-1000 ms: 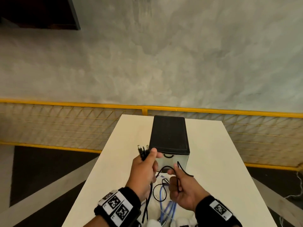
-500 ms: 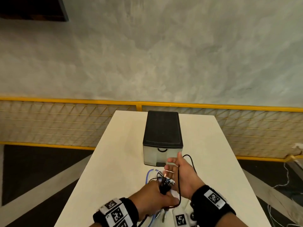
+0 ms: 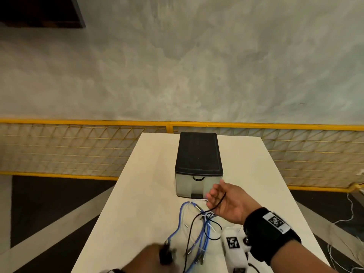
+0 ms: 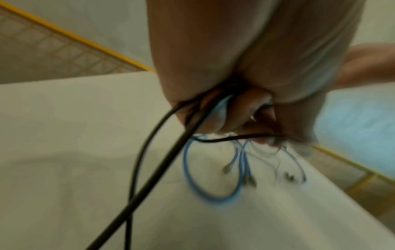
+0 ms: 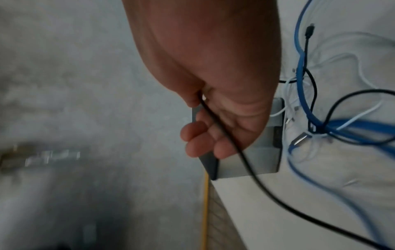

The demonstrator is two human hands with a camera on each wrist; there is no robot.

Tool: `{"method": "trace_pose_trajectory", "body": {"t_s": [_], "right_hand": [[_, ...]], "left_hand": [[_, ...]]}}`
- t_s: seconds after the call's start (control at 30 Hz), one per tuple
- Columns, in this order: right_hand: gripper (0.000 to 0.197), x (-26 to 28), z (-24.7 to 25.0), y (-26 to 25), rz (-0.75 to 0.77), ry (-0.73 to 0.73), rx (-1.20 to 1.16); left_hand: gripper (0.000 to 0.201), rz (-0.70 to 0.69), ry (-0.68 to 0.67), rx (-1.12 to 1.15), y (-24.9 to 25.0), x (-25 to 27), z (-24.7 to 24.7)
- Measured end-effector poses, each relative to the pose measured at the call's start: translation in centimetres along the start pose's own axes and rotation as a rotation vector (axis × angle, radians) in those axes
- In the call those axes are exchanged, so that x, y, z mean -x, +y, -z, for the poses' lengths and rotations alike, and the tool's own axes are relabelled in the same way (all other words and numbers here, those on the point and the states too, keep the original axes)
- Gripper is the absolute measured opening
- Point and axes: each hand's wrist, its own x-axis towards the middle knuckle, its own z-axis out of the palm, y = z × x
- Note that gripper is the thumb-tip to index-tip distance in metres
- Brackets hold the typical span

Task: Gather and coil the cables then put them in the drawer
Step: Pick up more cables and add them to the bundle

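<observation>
A black-topped drawer box [image 3: 198,154] stands mid-table, its grey drawer front [image 3: 189,187] closed. My right hand [image 3: 215,191] hovers just in front of it, palm up and fingers relaxed. A thin black cable [image 3: 192,223] lies across that palm through the thumb's crook [image 5: 213,135]. My left hand [image 3: 155,257], blurred at the table's near edge, grips the black cable's [image 4: 149,152] bunched ends in a fist [image 4: 235,111], with a blue strand alongside. Blue cables [image 3: 201,237] and white cables [image 5: 352,55] lie tangled on the table between my hands.
The white table [image 3: 147,194] runs away from me to a yellow mesh fence [image 3: 78,146] under a grey wall. Loose white wires [image 3: 350,213] trail on the dark floor to the right. A marker-tagged white camera unit [image 3: 234,247] hangs under my right wrist.
My left hand has dropped from beside the drawer box back to the near table edge, pulling the black cable ends along. My right hand has opened and turned palm up.
</observation>
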Motion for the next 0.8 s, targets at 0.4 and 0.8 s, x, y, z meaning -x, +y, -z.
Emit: {"method": "trace_pose_trajectory", "body": {"t_s": [0.4, 0.8], "right_hand": [[0.053, 1.8, -2.0, 4.5, -0.085, -0.121, 0.033], [0.021, -0.6, -0.2, 1.2, -0.015, -0.01, 0.08]], "left_hand": [[0.01, -0.29, 0.107, 0.018, 9.4, -3.6, -4.1], [0.019, -0.082, -0.352, -0.313, 2.0, 0.3, -3.7]]}}
